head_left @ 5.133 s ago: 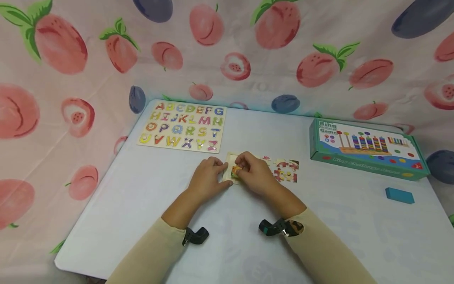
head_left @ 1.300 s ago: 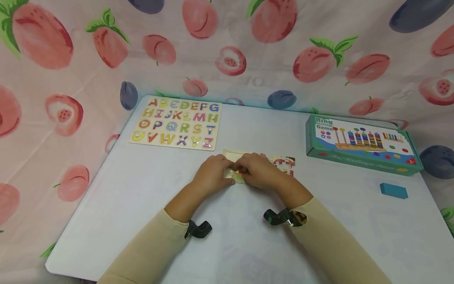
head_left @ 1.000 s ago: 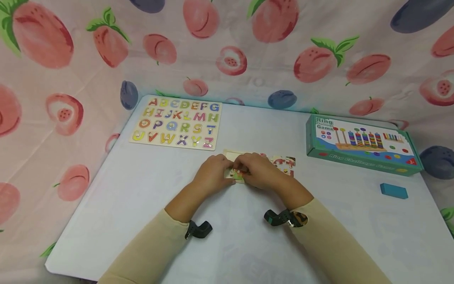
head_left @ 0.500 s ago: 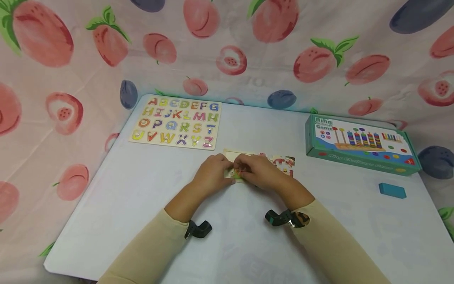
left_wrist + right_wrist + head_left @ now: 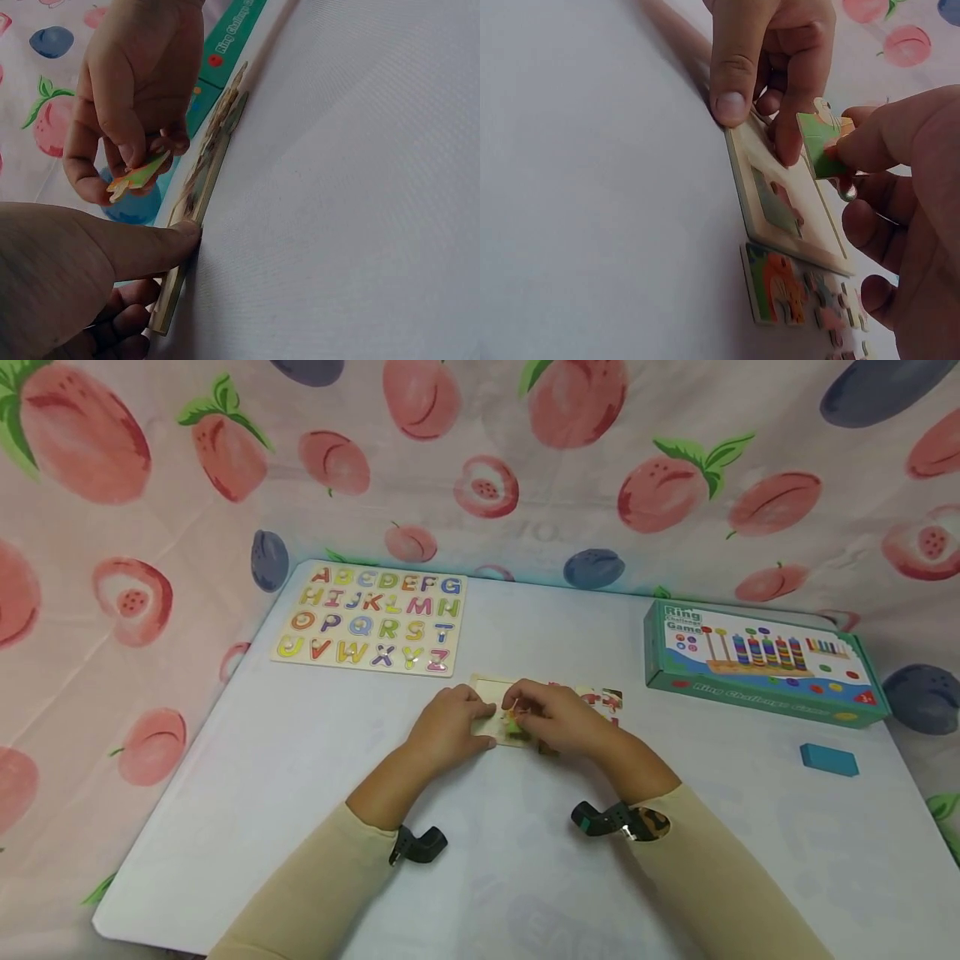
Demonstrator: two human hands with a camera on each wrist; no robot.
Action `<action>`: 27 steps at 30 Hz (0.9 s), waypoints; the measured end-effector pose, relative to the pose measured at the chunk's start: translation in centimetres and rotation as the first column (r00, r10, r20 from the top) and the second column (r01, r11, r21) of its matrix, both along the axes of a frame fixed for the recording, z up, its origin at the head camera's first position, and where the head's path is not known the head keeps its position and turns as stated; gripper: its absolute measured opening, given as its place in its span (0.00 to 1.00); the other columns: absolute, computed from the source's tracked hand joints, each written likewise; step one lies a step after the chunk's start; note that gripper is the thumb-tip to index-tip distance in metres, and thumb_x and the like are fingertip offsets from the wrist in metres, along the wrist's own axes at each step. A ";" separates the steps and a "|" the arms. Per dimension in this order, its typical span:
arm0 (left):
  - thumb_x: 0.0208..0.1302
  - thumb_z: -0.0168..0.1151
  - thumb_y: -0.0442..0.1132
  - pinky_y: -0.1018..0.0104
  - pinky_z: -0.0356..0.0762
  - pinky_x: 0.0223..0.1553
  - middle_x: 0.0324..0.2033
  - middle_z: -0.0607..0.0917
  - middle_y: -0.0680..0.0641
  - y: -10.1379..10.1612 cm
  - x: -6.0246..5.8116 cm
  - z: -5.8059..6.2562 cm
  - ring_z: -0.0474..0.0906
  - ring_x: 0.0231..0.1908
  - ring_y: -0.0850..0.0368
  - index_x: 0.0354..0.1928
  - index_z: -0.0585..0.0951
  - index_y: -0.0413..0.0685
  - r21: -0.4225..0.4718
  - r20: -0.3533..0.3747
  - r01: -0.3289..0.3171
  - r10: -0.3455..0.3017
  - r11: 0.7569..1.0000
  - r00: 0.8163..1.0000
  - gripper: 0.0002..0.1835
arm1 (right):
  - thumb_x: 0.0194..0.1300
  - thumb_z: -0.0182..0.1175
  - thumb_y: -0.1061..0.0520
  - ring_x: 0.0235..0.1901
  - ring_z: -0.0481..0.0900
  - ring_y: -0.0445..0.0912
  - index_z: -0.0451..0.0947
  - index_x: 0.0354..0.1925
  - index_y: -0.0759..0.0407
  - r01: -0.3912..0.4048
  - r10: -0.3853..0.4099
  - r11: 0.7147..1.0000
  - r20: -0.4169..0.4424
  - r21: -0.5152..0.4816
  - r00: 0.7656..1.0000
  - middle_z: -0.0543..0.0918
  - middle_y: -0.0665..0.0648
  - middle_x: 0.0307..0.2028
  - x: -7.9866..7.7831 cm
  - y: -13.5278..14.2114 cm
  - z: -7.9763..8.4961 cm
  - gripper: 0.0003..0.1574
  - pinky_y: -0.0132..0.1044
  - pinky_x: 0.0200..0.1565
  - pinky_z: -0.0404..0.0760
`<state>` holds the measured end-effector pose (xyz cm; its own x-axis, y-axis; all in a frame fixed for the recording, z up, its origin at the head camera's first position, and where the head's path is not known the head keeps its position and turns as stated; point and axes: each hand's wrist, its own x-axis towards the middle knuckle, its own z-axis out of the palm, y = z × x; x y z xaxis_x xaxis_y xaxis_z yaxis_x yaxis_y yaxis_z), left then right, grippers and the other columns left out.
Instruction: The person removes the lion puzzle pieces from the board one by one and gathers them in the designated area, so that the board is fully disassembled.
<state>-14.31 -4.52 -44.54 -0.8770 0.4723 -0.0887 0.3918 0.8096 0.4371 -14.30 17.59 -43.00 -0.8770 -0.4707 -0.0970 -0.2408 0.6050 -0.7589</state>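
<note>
My left hand grips the left end of a shallow wooden puzzle tray, with the thumb on its near corner. The right hand pinches a jigsaw piece between thumb and fingers. This green, orange and white piece is tilted and held above the tray, as the right wrist view shows. Inside the tray lies a dark green and reddish patch, apparently another piece. Several loose jigsaw pieces lie right of the tray, partly hidden by the right hand. One nearby, green and orange, sits close against the tray's edge.
An alphabet board with colourful letters lies at the back left of the white table. A green game box stands at the back right, and a blue block lies before it. Fruit-patterned cloth hangs behind.
Over the last half second the right hand has lifted off the tray and moved slightly right, the piece still pinched in it. The left hand has stayed on the tray's left end.
</note>
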 end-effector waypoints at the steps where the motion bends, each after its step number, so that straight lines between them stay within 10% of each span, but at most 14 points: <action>1: 0.62 0.81 0.47 0.55 0.76 0.54 0.52 0.82 0.46 0.0 0.0 0.0 0.76 0.51 0.49 0.65 0.86 0.48 -0.001 0.000 -0.001 0.001 1.000 1.000 0.30 | 0.77 0.60 0.63 0.32 0.76 0.48 0.80 0.53 0.51 0.004 -0.004 1.000 0.012 -0.003 1.000 0.83 0.53 0.39 0.1 0.2 -0.1 0.11 0.41 0.33 0.76; 27: 0.62 0.81 0.44 0.55 0.76 0.58 0.56 0.81 0.44 0.2 0.5 0.0 0.75 0.54 0.48 0.66 0.85 0.47 0.025 0.021 -0.024 0.023 0.999 1.000 0.31 | 0.75 0.64 0.63 0.46 0.77 0.50 0.84 0.49 0.52 0.121 -0.121 0.992 -0.005 0.038 0.993 0.86 0.52 0.46 2.3 6.5 -1.1 0.09 0.47 0.52 0.78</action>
<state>-13.86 -4.35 -44.56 -0.8859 0.4540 -0.0954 0.3637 0.8072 0.4649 -11.99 24.06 -44.07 -0.9276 -0.3571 -0.1099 -0.1663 0.6580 -0.7344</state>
